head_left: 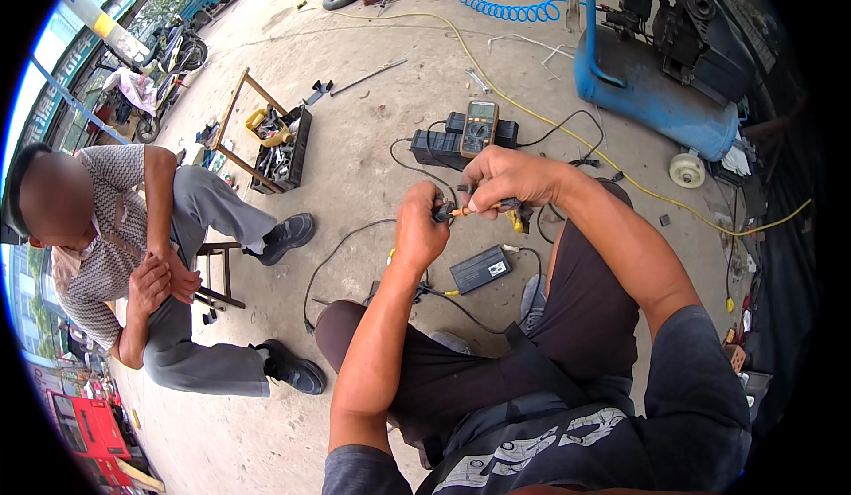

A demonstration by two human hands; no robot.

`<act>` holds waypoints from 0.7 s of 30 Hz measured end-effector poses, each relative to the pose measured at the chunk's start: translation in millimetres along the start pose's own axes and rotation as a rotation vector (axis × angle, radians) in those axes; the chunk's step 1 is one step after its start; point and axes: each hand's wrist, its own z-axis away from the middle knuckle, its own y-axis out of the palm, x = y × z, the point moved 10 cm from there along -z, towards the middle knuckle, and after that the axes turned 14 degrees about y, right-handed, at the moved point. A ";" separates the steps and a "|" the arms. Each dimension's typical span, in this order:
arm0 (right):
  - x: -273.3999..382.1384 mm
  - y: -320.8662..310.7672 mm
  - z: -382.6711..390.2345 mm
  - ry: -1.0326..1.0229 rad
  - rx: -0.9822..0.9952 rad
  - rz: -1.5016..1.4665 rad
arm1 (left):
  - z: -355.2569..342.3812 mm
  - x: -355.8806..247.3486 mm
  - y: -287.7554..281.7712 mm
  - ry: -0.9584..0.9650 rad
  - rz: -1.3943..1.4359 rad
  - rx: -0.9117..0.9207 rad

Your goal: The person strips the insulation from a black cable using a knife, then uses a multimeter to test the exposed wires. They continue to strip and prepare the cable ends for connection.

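Note:
My left hand (420, 229) is closed around a small black plug-like piece (442, 212) on a cable. From the right, my right hand (514, 181) pinches a slim orange-and-black tool (459, 212), its end meeting that piece; whether it is a meter probe I cannot tell. Just beyond my hands, a multimeter (480, 126) with an orange rim leans on a black battery-like block (432, 148). Below my hands a flat black box (480, 270) with a pale label and cables lies on the ground. A yellow-and-dark bit (516, 221) shows under my right hand.
A person (124, 256) sits at the left, hands together. Near them stand a black tool crate (285, 154) and a wooden frame (237, 109). A blue air compressor tank (647, 105) is at the far right. A yellow hose (470, 49) crosses the concrete; black cables (341, 245) lie close by.

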 end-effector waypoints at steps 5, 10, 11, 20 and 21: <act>0.5 4.2 -3.3 -0.028 -0.027 0.007 | -1.1 -2.9 1.0 0.034 -0.037 0.017; -0.7 5.5 -6.4 -0.029 -0.036 -0.010 | -0.1 -1.1 3.0 -0.034 0.010 0.047; -1.2 4.5 -7.0 -0.024 -0.035 0.012 | -0.1 -0.9 2.9 -0.039 0.013 0.047; -6.0 -12.2 -1.7 0.087 -0.128 -0.066 | 0.6 2.9 2.5 -0.018 -0.003 0.019; -6.7 -12.4 -2.6 0.084 -0.135 -0.020 | 0.7 3.0 2.2 -0.017 -0.007 0.020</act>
